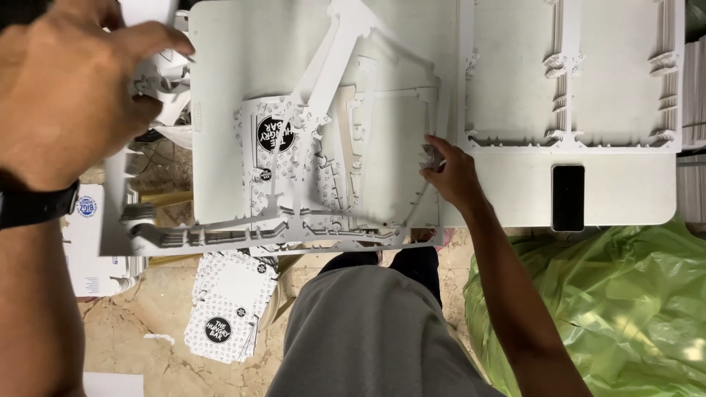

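head view: both hands (left [70, 88], right [450, 173]) grip white die-cut cardboard scrap [309, 228] over the table [507, 198].

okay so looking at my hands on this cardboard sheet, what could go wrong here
The thin die-cut waste frame looks flimsy; pulled by the left hand and right hand, it could tear unevenly. The printed box blank might rip with it. The phone lies near the table edge and could get knocked off.

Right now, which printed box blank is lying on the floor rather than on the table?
The printed blank with the black round logo, on the floor stack left of the person's knees. The other printed blank lies on the white table, under the die-cut scrap frame.
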